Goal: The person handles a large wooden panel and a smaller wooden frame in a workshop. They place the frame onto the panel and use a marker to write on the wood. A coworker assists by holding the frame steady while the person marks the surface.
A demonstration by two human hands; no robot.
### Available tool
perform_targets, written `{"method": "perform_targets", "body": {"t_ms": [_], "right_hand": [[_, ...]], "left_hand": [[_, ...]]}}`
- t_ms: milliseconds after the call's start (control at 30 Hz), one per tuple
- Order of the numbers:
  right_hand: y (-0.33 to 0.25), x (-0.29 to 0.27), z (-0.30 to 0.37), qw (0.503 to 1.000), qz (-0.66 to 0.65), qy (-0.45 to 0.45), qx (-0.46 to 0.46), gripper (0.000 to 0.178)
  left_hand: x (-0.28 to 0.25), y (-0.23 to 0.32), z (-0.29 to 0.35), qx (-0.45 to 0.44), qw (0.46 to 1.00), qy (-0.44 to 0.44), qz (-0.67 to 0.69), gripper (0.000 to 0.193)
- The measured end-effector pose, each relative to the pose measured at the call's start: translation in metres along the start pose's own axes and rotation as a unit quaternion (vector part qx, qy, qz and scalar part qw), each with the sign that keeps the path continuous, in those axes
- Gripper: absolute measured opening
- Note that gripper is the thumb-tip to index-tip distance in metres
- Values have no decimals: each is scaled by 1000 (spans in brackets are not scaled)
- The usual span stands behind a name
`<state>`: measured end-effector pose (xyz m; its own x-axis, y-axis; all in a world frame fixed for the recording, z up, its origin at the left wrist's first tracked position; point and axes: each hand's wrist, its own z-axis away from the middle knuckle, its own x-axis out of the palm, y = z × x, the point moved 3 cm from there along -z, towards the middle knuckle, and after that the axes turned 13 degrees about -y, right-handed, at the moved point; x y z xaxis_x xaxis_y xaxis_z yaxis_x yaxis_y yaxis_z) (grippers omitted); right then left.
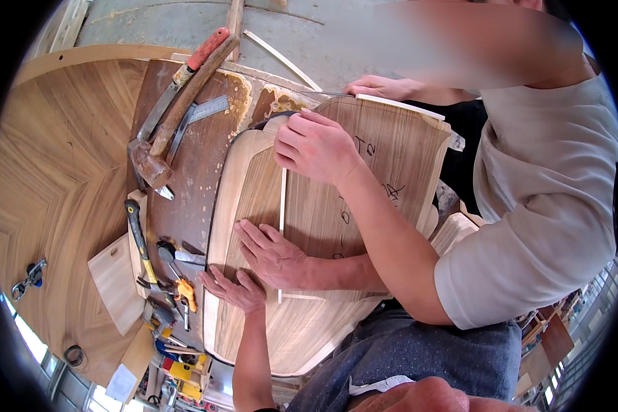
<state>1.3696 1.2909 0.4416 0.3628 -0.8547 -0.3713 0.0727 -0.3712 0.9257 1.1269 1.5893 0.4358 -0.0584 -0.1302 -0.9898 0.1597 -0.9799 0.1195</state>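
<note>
My left hand (237,292) lies palm down with fingers spread at the left edge of a rounded wooden panel (240,189), which has striped grain, a paler border and a dark rim. Just to its right, my right hand (275,257) rests flat on the same panel, fingers pointing left, beside a thin white strip (282,206). Neither hand grips anything. The strip runs along the panel's face and passes partly behind my right hand. Right of it the striped wood (329,220) bears dark handwritten marks. A co-worker's hand (319,147) bends over the panel's far end.
The co-worker's forearm (391,226) crosses over my right forearm. Their other hand (378,87) is at the far edge. Left of the panel lie a wooden-handled hammer (185,106), a red-handled tool (208,49), a metal square (209,108) and a claw hammer (141,237), beside a large round tabletop (55,158).
</note>
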Motion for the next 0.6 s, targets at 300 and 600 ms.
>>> {"method": "perform_targets", "body": {"t_ms": [300, 600], "right_hand": [[-6, -23, 9, 960, -277, 6, -36, 22], [-17, -52, 21, 830, -550, -5, -92, 23]], "left_hand": [[-1, 0, 0, 12, 1000, 2, 9, 68], [-3, 1, 0, 5, 1000, -5, 15, 68]]}}
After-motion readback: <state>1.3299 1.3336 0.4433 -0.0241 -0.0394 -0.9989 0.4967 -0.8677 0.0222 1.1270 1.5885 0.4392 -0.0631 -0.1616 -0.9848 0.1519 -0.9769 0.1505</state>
